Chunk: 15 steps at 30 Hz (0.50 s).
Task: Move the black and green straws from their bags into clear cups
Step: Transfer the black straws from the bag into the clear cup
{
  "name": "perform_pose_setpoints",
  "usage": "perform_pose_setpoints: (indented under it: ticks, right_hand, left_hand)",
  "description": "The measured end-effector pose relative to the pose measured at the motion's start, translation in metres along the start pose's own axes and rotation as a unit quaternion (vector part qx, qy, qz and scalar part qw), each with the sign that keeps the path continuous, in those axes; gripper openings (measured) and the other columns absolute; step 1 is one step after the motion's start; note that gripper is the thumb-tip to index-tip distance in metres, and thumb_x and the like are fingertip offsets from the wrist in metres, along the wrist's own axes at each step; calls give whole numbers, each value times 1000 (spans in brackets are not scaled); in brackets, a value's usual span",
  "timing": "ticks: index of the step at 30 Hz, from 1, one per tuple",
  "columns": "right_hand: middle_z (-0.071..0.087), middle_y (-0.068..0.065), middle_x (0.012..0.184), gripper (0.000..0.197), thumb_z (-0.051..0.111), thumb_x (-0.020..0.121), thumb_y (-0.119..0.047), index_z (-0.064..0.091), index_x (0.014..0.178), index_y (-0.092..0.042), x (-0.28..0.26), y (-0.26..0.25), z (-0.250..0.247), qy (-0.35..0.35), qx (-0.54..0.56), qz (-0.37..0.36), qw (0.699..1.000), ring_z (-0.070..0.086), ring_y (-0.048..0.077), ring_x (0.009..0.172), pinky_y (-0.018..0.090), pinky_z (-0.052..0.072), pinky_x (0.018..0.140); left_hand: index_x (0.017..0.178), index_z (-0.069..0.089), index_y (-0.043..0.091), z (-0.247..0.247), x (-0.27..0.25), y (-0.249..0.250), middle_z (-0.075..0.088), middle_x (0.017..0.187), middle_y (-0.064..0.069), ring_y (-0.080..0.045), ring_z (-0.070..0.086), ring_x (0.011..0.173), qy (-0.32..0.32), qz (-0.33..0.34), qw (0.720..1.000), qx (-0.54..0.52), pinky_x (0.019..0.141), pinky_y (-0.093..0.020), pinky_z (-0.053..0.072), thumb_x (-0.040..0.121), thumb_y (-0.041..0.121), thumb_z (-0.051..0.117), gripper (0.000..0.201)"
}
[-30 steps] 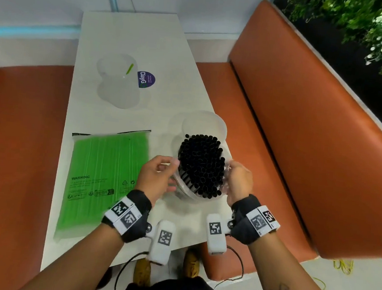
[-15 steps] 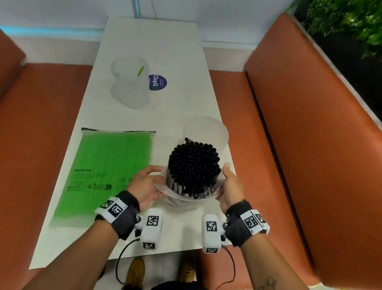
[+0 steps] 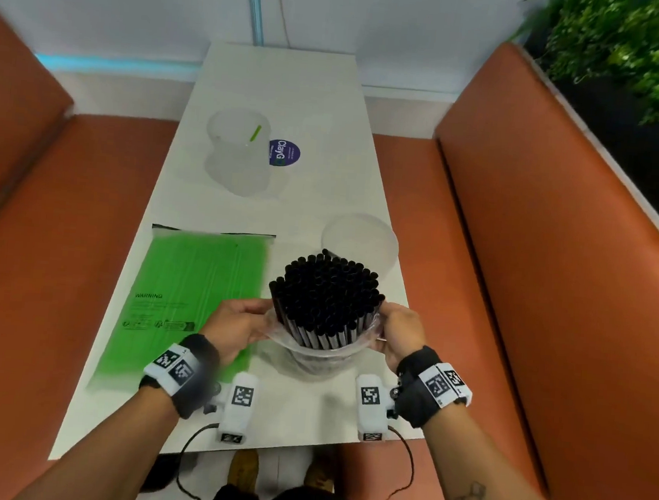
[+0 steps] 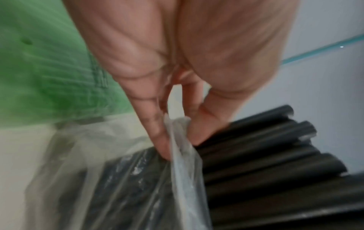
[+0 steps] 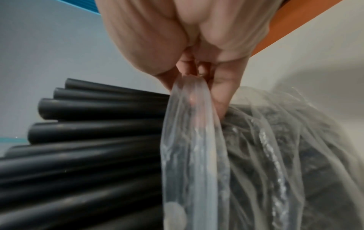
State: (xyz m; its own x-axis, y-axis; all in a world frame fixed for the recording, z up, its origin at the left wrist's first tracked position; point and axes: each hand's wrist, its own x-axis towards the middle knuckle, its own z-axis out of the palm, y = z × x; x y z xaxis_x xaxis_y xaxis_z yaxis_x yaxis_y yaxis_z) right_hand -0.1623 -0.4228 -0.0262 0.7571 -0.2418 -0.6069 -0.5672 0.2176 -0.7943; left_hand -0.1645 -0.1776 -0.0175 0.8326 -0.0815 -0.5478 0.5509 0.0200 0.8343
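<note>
The lower ends of the dense bundle of smooth black plastic straws are veiled by the crumpled, glossy clear plastic bag bunched around them near the front of the pale tabletop, and what the bundle stands in cannot be made out through the film. The bag's rim is pinched between thumb and fingers in the grip of the left hand on one side and of the right hand on the other, as is seen closely though blurred in both wrist views. A flat bag of green straws is laid just left, an empty round clear cup just behind the bundle, and a farther translucent cup is seen with a single green straw in it.
</note>
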Motion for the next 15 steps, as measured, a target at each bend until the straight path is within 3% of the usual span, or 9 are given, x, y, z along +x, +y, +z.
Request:
perform_pose_setpoints:
  ticks: [3, 5, 6, 9, 11, 12, 15]
  right_hand:
    - [52, 3, 53, 22, 47, 97, -12, 59, 79, -9, 0, 0, -1, -4, 12, -2, 1000, 58, 14, 42, 30, 54, 54]
    - [53, 4, 56, 21, 46, 95, -9, 58, 79, -8, -2, 1, 0, -6, 6, -6, 1000, 59, 16, 46, 31, 54, 54]
    - [54, 6, 60, 19, 45, 95, -7, 58, 80, -6, -4, 2, 1, -9, 3, -12, 1000, 60, 18, 51, 32, 55, 54]
    - [60, 9, 69, 20, 45, 96, -4, 63, 86, -4, -11, 2, 1, -18, -12, -38, 999, 59, 21, 60, 30, 53, 50]
    - [64, 7, 68, 26, 44, 96, -1, 66, 83, -6, -15, 3, 2, -12, -11, -44, 999, 59, 17, 57, 30, 53, 49]
    - [63, 7, 67, 28, 42, 95, 1, 66, 83, -6, -17, 4, 3, -4, -4, -42, 999, 59, 16, 54, 31, 53, 50]
    - [51, 6, 55, 34, 36, 95, 4, 56, 70, -7, -18, 5, 11, 38, 33, -31, 998, 50, 19, 50, 35, 54, 56]
  left_hand:
    - [101, 63, 25, -3, 0, -4, 66, 109, 8, -6, 70, 81, -44, 73, 973, 214, 65, -15, 53, 74, -15, 63, 49]
    - [93, 58, 28, 1, 3, -5, 61, 95, 18, -4, 63, 69, -6, 117, 932, 344, 61, -14, 48, 74, -7, 69, 41]
    - [88, 60, 26, 3, 6, -5, 61, 86, 16, -6, 60, 67, 18, 134, 915, 381, 64, -17, 48, 75, -7, 68, 36]
    - [67, 57, 22, 1, 14, -4, 64, 67, 6, -15, 62, 61, 25, 143, 924, 353, 59, -26, 54, 77, -14, 54, 38]
    - [71, 55, 12, -4, 16, 0, 68, 77, -8, -24, 68, 68, 2, 116, 940, 321, 61, -38, 61, 78, -19, 52, 31]
    - [74, 51, 14, -6, 15, 2, 66, 81, -11, -29, 69, 71, -7, 101, 948, 301, 62, -44, 61, 78, -21, 51, 35]
    - [88, 58, 21, -9, 20, 4, 65, 89, -5, -30, 72, 75, -13, 77, 970, 231, 58, -34, 62, 82, -21, 51, 44]
